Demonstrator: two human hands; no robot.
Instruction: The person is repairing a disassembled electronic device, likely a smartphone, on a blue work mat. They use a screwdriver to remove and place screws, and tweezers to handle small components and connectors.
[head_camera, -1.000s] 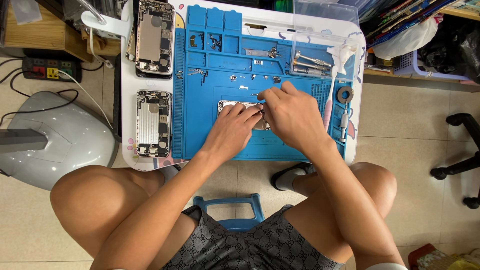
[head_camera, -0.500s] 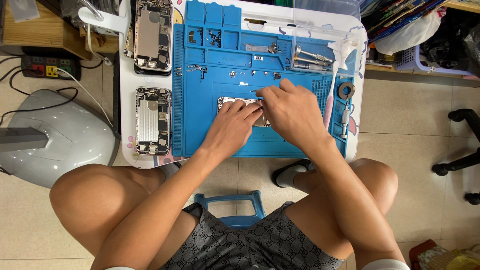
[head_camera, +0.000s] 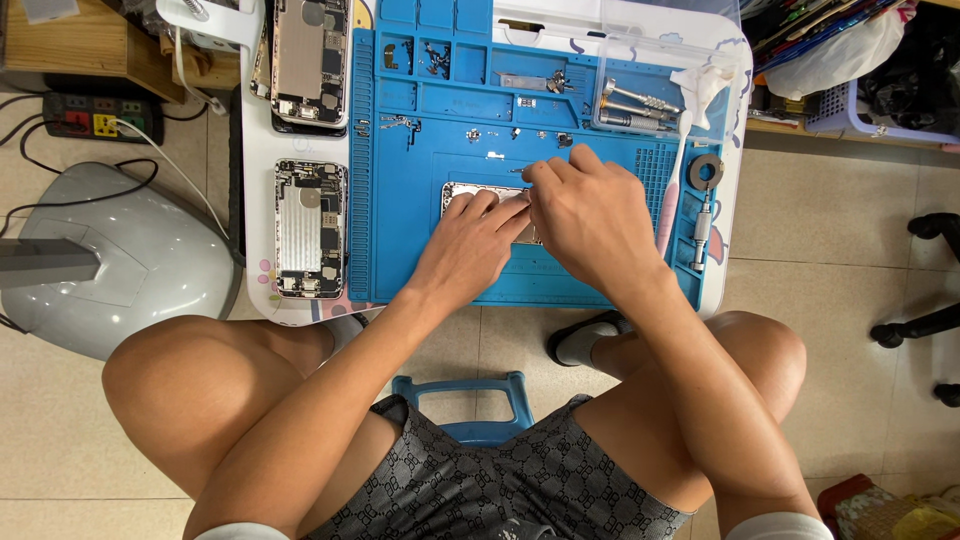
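So, quick rundown of where things stood.

Left hand: the left hand (head_camera: 468, 250) lay flat with fingers spread on the opened phone (head_camera: 470, 192), pinning it to the blue work mat (head_camera: 420, 240).

Right hand: the right hand (head_camera: 592, 222) sat just beside the left, fingertips pinched together over the phone's top edge; it looked closed on some tiny part or tool tip, but I couldn't tell what.

Phone: mostly hidden under both hands, only a silvery corner with a rounded edge showed past the left fingers.

Progress: my guess was mid-teardown, since small screws and bits (head_camera: 470, 133) were already laid out on the mat just beyond the fingertips, while the body itself was not yet put aside.

Left over: whatever was under the hands, hard to judge.

Further out: screwdriver bits in a clear tray (head_camera: 640, 105) past the right hand, a screwdriver (head_camera: 702, 228) at its outer side, and two more stripped phone bodies (head_camera: 310, 228) well off to the left hand's side.
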